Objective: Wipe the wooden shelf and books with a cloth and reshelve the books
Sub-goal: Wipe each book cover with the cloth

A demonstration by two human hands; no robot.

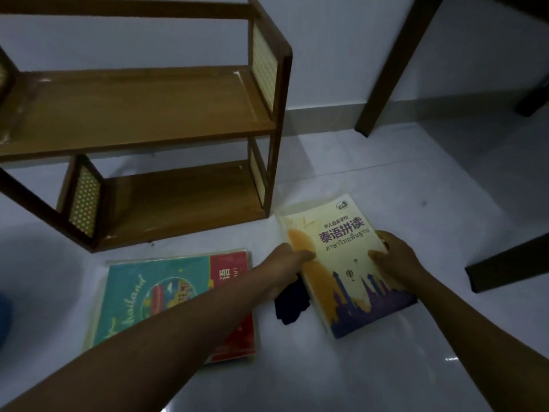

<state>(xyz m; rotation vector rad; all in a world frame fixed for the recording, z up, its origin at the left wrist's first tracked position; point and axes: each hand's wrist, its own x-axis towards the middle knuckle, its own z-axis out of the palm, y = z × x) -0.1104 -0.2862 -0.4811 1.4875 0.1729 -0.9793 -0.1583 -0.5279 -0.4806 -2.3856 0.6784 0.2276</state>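
Observation:
A pale yellow book (341,263) with a sun and purple skyline on its cover lies on the white floor. My left hand (285,263) grips its left edge, and a dark cloth (289,304) hangs under that hand. My right hand (392,254) grips the book's right edge. A teal and red book (154,292) lies flat on the floor to the left, partly hidden by my left forearm. The wooden shelf (148,108) stands behind, both its boards bare.
Dark table legs (389,72) stand at the back right against the white wall. Another dark leg or bar (505,263) lies at the right edge. A blue object (4,316) shows at the far left edge.

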